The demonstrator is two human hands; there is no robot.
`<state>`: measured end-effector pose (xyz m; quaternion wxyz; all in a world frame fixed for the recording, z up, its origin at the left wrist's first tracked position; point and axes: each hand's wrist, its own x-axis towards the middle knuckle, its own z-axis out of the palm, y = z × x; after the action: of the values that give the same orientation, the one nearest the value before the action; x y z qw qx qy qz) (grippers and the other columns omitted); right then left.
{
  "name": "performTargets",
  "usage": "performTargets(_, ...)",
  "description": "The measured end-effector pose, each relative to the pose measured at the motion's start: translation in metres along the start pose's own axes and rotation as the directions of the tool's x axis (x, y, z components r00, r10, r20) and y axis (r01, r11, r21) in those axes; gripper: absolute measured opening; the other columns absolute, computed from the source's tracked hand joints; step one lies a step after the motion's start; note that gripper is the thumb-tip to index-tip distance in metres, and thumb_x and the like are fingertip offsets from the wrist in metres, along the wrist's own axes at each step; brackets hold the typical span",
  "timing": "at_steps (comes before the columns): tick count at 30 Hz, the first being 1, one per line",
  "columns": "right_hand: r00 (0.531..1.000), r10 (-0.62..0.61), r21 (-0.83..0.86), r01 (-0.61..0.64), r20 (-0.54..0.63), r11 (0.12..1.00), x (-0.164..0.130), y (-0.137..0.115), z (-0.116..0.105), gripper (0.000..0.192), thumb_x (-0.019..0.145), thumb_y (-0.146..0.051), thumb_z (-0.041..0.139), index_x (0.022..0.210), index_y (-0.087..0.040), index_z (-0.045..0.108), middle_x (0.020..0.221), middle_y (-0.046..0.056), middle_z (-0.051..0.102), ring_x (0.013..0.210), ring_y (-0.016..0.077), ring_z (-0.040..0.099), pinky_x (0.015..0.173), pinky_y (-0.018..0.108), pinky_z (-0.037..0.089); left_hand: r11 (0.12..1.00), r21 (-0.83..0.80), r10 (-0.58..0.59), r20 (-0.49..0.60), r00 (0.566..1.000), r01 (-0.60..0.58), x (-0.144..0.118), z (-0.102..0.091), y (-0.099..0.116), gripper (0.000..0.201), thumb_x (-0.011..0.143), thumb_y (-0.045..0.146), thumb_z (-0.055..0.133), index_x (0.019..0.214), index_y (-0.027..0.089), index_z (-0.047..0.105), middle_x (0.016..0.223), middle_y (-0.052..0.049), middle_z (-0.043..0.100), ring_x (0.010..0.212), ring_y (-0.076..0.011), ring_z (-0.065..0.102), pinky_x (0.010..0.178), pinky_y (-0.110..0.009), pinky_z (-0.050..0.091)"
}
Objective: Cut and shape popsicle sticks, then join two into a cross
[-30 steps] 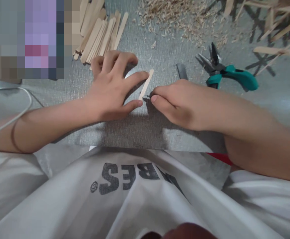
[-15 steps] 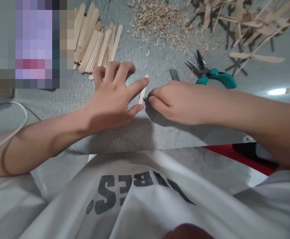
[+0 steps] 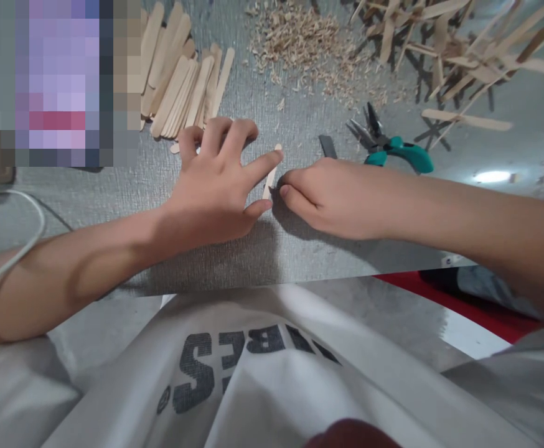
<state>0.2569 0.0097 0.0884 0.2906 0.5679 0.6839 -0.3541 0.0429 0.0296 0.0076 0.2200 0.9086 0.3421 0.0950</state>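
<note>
Under your left hand (image 3: 216, 190) lies a pale wooden stick (image 3: 271, 174), smooth and matt. Beyond it you see a stack of the same bare wooden sticks (image 3: 183, 81) and a rough heap of wood shavings (image 3: 300, 37). To the stick's right, the pliers (image 3: 388, 146) have dull metal jaws and glossy teal plastic grips. Everything rests on a grey mat (image 3: 113, 186) with a woven, matt texture

Grey textured work surface (image 3: 89, 186); bright light reflection (image 3: 489, 177) at its right; red edge (image 3: 468, 305) below it.
</note>
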Motion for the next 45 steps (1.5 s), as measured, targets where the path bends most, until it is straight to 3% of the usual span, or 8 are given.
performTargets(12,1.0,-0.013,-0.034,0.013,0.003,0.999,0.0,-0.001,-0.001,0.052,0.119,-0.033,0.033,0.104,-0.017,0.079,0.073,0.01,0.067,0.065,0.0243,0.052,0.075,0.042,0.037,0.999,0.033,-0.013,0.038,0.999,0.011,0.002,-0.001,0.005,0.065,0.116,0.07,0.061,0.17,0.035,0.066,0.178,-0.02,0.055,0.16,-0.0541,0.047,0.125,-0.075,0.032)
performTargets(23,1.0,-0.023,-0.037,0.023,0.006,0.999,0.003,0.006,0.002,0.049,0.119,-0.038,0.036,0.103,-0.021,0.079,0.075,0.009,0.069,0.065,0.0245,0.054,0.077,0.041,0.037,1.0,0.001,-0.018,0.024,1.0,0.018,0.004,0.003,0.002,0.058,0.114,0.059,0.069,0.166,0.034,0.067,0.18,-0.019,0.056,0.163,-0.0542,0.047,0.127,-0.075,0.029)
performTargets(30,0.996,-0.007,-0.105,0.016,0.085,0.994,0.0,-0.009,-0.011,0.041,0.114,-0.025,0.04,0.088,-0.023,0.072,0.069,0.006,0.065,0.063,0.0238,0.056,0.07,0.041,0.039,0.999,-0.049,-0.011,-0.011,1.0,0.01,0.0,0.003,0.004,0.071,0.11,0.077,0.07,0.165,0.033,0.065,0.176,-0.017,0.059,0.163,-0.0507,0.042,0.132,-0.073,0.029)
performTargets(38,0.989,-0.027,-0.192,0.055,0.146,0.98,0.003,-0.018,-0.017,0.036,0.11,-0.014,0.048,0.078,-0.026,0.059,0.06,0.0,0.053,0.053,0.0181,0.045,0.062,0.039,0.035,0.998,-0.068,-0.01,-0.026,1.0,0.009,0.002,0.007,0.004,0.06,0.114,0.069,0.067,0.161,0.032,0.069,0.175,-0.015,0.058,0.165,-0.0496,0.045,0.134,-0.075,0.031)
performTargets(41,0.983,-0.09,-0.248,0.128,0.158,0.96,0.006,-0.015,-0.017,0.037,0.105,-0.007,0.049,0.074,-0.027,0.051,0.061,0.0,0.048,0.054,0.0185,0.037,0.064,0.041,0.032,0.997,-0.07,-0.018,-0.011,1.0,0.018,0.003,0.007,0.006,0.057,0.118,0.065,0.064,0.162,0.031,0.069,0.177,-0.016,0.056,0.165,-0.0484,0.044,0.134,-0.075,0.031)
performTargets(43,0.978,-0.139,-0.24,0.173,0.153,0.955,0.008,-0.013,-0.017,0.037,0.1,-0.004,0.053,0.072,-0.028,0.049,0.058,-0.001,0.043,0.054,0.0185,0.034,0.066,0.042,0.031,0.999,-0.047,-0.02,0.008,1.0,0.02,0.002,0.003,0.008,0.054,0.117,0.058,0.068,0.164,0.03,0.069,0.179,-0.017,0.055,0.166,-0.0484,0.045,0.133,-0.075,0.032)
performTargets(45,0.984,-0.111,-0.185,0.136,0.138,0.973,0.009,-0.012,-0.018,0.035,0.102,-0.008,0.054,0.072,-0.027,0.051,0.055,-0.001,0.044,0.053,0.0188,0.036,0.07,0.041,0.033,1.0,-0.011,-0.02,0.036,0.999,0.02,0.002,-0.002,0.01,0.053,0.116,0.046,0.073,0.166,0.029,0.068,0.181,-0.018,0.055,0.167,-0.0478,0.046,0.133,-0.074,0.034)
